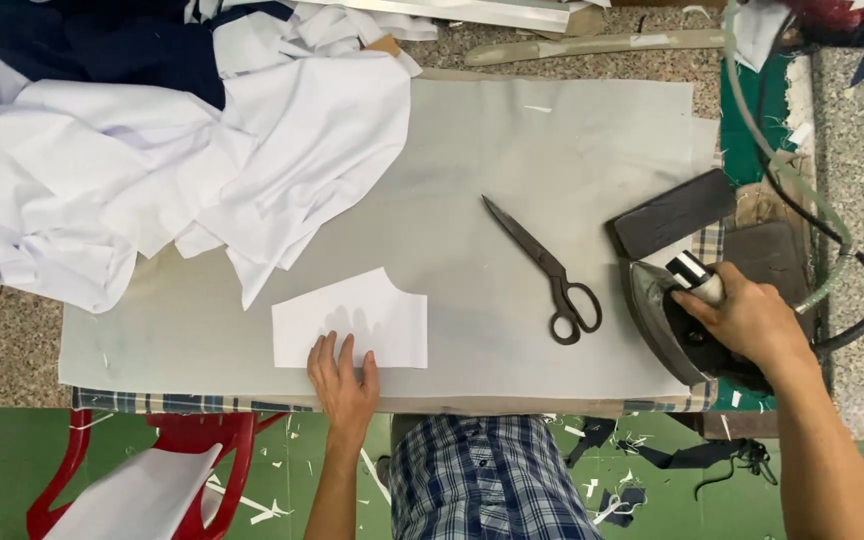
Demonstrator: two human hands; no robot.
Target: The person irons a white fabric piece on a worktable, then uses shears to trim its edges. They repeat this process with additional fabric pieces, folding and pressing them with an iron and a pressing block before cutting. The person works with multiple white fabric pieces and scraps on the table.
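A small white cut fabric piece (pixel 352 315) lies flat on the grey pressing pad (pixel 552 130). My left hand (pixel 344 385) rests palm down on its near edge, fingers together and extended. My right hand (pixel 752 320) grips the handle of a dark steam iron (pixel 667 320) at the pad's right edge. The iron stands off the white piece, well to its right. Dark-handled scissors (pixel 547 270) lie shut on the pad between the two hands.
A heap of white and navy cloth (pixel 152 150) covers the pad's far left. A dark rectangular block (pixel 674 212) lies beyond the iron, and the iron's hose and cord (pixel 822 220) loop at right. A red chair (pixel 182 450) stands near left.
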